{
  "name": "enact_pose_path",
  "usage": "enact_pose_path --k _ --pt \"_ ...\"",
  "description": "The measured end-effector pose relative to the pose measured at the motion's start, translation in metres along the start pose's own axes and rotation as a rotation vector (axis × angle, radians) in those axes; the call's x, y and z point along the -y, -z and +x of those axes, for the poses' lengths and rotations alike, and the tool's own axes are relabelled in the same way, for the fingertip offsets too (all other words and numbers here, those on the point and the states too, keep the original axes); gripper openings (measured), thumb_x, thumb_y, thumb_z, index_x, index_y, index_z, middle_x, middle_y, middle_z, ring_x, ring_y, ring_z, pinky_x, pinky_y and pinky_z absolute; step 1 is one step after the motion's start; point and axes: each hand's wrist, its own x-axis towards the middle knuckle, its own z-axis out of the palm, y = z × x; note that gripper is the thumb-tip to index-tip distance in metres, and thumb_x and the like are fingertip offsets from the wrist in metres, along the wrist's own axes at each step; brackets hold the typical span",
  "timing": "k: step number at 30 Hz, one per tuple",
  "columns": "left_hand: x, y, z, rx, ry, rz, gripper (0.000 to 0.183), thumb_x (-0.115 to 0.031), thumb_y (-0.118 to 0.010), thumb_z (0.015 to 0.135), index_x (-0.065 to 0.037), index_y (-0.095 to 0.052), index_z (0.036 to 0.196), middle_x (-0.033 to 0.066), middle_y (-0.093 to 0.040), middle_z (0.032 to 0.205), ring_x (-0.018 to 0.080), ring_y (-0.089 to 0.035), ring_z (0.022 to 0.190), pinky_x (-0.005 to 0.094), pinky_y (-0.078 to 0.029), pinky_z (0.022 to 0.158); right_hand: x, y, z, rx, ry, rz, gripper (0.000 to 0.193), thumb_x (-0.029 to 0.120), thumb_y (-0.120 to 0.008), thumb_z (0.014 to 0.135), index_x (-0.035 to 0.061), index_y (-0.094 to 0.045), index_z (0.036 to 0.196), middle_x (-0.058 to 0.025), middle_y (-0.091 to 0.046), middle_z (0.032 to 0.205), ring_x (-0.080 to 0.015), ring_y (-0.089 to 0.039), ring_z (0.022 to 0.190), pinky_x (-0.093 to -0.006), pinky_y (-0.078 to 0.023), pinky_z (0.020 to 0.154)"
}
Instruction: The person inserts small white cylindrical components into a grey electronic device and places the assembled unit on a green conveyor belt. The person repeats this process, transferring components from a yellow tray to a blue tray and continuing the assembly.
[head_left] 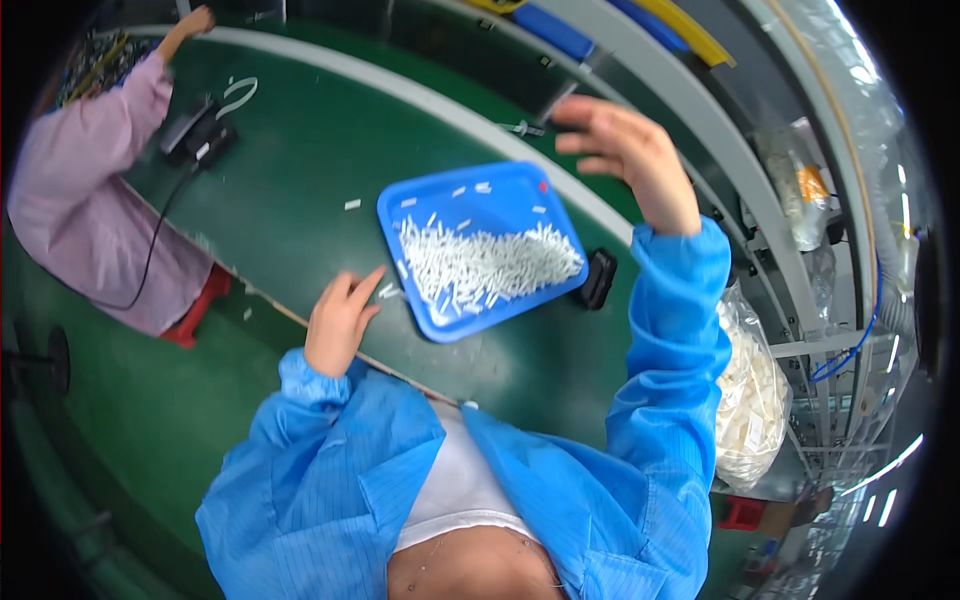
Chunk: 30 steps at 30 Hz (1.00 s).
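A blue plastic tray (432,190) lies on the green table in front of me, with a heap of short white tube-like pieces (490,262) spread across its middle. To the left of the tray, my left hand (338,322) rests at the table top, fingers apart and nothing seen in them. Its index finger points toward a few loose white pieces (388,291) beside the tray's edge. My right hand (635,160) is raised beyond the tray's far right corner, slightly blurred, its fingers stretched out. No object shows in it. Near its fingertips is a thin metal item (522,128), its kind unclear.
A small black object (598,280) stands against the tray's right side. A clear bag of pale pieces (748,400) sits to my right. At the far left, a person in a pink sleeve (95,140) works beside a black device (205,135) with a cable.
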Motion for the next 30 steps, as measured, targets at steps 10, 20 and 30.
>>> enact_pose_path --k 10,20,30 --pt "0.014 -0.013 0.032 0.288 -0.104 0.093 0.016 -0.001 -0.062 0.071 -0.005 -0.051 0.082 0.0141 -0.050 0.078 0.0371 -0.054 0.068 0.0444 -0.044 0.058 -0.110 -0.028 -0.060 -0.004 0.021 -0.616 0.018 0.012 -0.057 0.084 0.0024 -0.067 0.097 -0.0141 -0.068 0.089 -0.0258 -0.067 0.077 -0.0310 -0.052 0.068" --pt "-0.018 -0.009 0.097 0.179 -0.068 -0.188 0.022 -0.002 -0.067 0.074 -0.004 -0.059 0.094 0.0062 -0.055 0.080 0.0153 -0.056 0.065 0.0265 -0.046 0.056 -0.148 -0.009 -0.083 -0.186 -0.103 -0.526 0.018 0.011 -0.059 0.083 0.0034 -0.067 0.096 -0.0158 -0.067 0.087 -0.0267 -0.066 0.075 -0.0314 -0.051 0.067" --pt "0.078 -0.009 0.133 0.300 -0.017 0.135 0.014 -0.004 -0.065 0.073 -0.007 -0.059 0.086 0.0086 -0.054 0.079 0.0244 -0.056 0.067 0.0343 -0.048 0.062 -0.140 -0.032 -0.097 -0.004 0.162 -0.743 0.015 0.006 -0.062 0.076 0.0083 -0.067 0.090 -0.0065 -0.065 0.083 -0.0246 -0.060 0.078 -0.0334 -0.050 0.065"
